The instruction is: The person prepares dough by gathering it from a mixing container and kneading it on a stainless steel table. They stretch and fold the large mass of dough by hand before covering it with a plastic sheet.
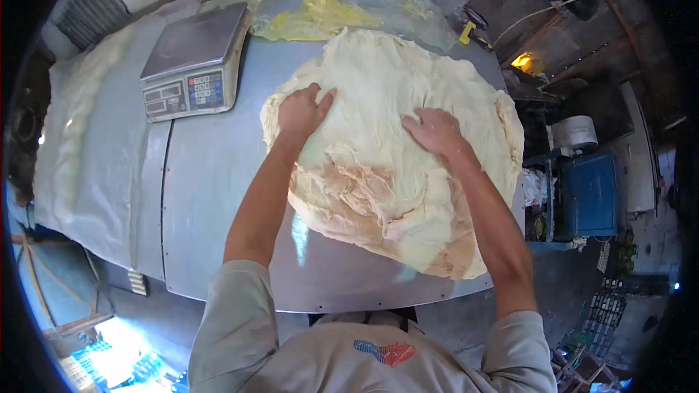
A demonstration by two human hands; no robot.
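Observation:
A large, lumpy mass of pale dough (378, 80) is spread over the metal tabletop (211, 204), its lower part folded and tinged brownish pink. My left hand (303, 110) lies on the upper left of the dough, fingers somewhat bent and apart. On its right half rests my right hand (432, 132), thumb and fingers apart, fingertips touching the surface.
A digital scale (182, 91) stands at the back left, beside a long plastic-covered pale strip (80, 131). Crumpled plastic with yellow smears (320, 14) lies along the back edge, near a small yellow-handled tool (468, 33). Blue equipment (590, 193) stands right of the table.

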